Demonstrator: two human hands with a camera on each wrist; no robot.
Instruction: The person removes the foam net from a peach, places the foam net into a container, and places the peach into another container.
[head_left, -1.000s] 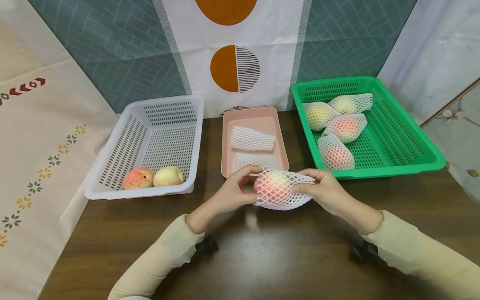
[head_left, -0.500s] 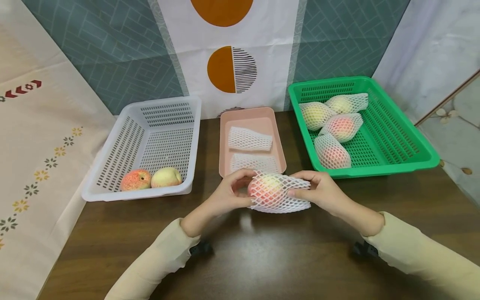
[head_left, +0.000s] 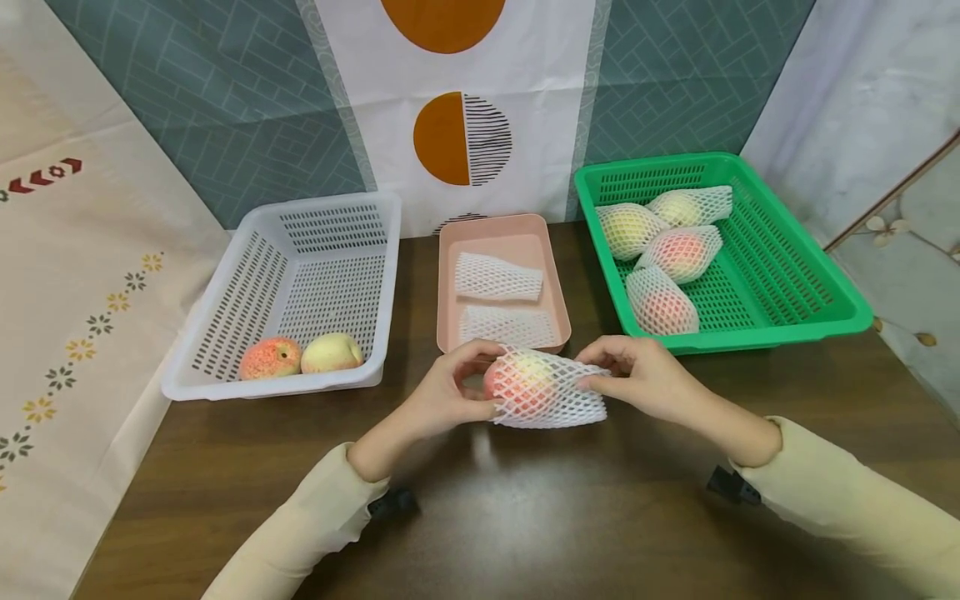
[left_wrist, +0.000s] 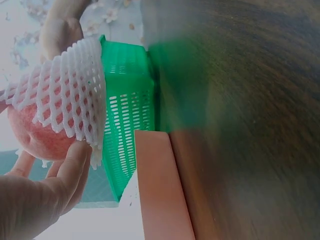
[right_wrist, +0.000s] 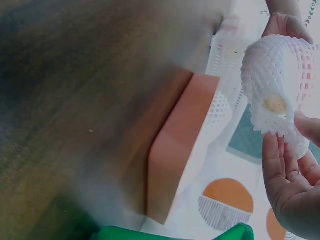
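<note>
Left hand (head_left: 450, 396), right hand (head_left: 648, 379) and peach (head_left: 525, 385) are a bit further left now, over the desk (head_left: 517, 517); left curls round the peach, right pinches its net (head_left: 573, 407). From the left wrist, a loose hold could drop its bare end. From the right, hard tugs could rip the net.

- The peach (left_wrist: 37, 135) is red with yellow, and is in the grip of the left hand (head_left: 446, 400) above the table (head_left: 525, 517); its left end is bare.
- The white foam net (head_left: 576, 403) surrounds the rest; the right hand (head_left: 654, 380) pinches its loose right end.
</note>
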